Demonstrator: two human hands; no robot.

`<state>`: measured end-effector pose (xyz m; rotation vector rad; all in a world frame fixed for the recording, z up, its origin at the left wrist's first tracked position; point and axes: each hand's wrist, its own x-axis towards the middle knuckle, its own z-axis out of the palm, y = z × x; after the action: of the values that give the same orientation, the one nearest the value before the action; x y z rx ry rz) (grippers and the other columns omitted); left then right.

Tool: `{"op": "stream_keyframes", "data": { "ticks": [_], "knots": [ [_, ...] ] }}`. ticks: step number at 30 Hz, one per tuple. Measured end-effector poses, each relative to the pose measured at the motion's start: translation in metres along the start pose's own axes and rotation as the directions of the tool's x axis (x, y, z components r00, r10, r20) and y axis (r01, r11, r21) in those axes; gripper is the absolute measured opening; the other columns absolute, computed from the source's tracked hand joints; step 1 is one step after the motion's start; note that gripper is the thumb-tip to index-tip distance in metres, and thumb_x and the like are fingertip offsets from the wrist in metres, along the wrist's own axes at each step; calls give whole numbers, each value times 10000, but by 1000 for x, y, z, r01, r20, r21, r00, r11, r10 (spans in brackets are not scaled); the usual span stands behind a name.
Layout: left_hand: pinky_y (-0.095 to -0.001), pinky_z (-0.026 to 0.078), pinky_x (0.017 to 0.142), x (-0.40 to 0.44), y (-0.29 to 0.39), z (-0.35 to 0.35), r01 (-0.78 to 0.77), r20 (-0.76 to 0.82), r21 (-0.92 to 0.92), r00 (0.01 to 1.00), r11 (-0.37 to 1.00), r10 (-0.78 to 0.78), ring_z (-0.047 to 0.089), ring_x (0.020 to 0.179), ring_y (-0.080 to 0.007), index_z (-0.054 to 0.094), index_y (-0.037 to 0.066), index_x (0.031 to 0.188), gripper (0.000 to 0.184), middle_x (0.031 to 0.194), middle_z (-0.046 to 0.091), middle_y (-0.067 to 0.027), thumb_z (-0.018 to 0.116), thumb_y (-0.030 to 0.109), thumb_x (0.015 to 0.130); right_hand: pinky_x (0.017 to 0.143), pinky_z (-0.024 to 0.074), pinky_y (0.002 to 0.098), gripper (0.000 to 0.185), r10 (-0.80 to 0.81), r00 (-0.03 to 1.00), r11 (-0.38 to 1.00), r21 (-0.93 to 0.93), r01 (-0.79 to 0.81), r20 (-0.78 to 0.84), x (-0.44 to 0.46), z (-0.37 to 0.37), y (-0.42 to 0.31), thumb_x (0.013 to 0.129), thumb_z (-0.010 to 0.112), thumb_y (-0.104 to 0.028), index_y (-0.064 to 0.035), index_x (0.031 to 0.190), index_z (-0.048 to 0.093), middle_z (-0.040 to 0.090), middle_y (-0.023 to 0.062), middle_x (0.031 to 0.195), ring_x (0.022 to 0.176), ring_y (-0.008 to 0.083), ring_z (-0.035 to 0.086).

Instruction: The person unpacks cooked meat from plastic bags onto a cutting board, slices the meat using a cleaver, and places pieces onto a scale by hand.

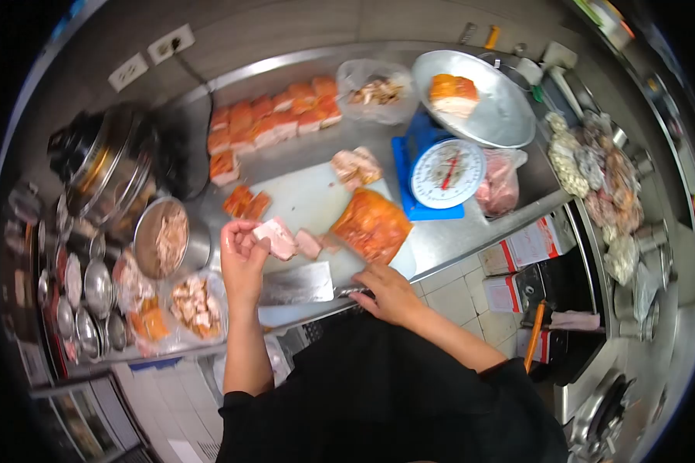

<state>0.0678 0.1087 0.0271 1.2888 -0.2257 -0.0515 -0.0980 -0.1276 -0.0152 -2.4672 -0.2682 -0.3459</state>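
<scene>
My left hand (243,251) pinches a pale slice of pork (276,238) above the white cutting board (297,199). Close by my right hand (390,293), a cleaver (295,284) lies flat along the board's near edge, its handle between my thumb and fingers. A big browned slab of roast pork (372,225) rests on the board's right side. Small cut pieces (309,244) lie between it and the slice. Browned chunks (246,203) sit at the board's left edge, and a pale piece of meat (356,167) lies toward the back.
Rows of pork blocks (274,116) line the back of the steel counter. A blue scale (432,177) carries a metal pan (494,116) with one pork block. A steel pot (172,238) of meat and bagged meat pieces (197,305) stand left. Hanging bags (594,177) are right.
</scene>
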Motion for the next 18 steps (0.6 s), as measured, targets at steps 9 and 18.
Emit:
{"op": "stream_keyframes", "data": {
  "ticks": [9, 18],
  "knots": [
    [-277, 516, 806, 122, 128, 287, -571, 658, 353, 714, 741, 237, 608, 922, -97, 601, 28, 1092, 256, 993, 641, -24, 666, 86, 851, 777, 547, 420, 259, 518, 855, 832, 214, -512, 30, -103, -59, 92, 945, 705, -271, -77, 1110, 660, 700, 127, 935, 874, 322, 687],
    [-407, 543, 859, 178, 74, 494, -669, 693, 714, 631, 207, -350, 695, 994, -310, 648, 55, 1140, 374, 1059, 722, -175, 701, 206, 803, 888, 544, 469, 400, 910, 301, 328, -51, -943, 286, -356, 38, 286, 877, 713, -388, -70, 1119, 704, 734, 221, 1042, 1020, 391, 697]
  ]
}}
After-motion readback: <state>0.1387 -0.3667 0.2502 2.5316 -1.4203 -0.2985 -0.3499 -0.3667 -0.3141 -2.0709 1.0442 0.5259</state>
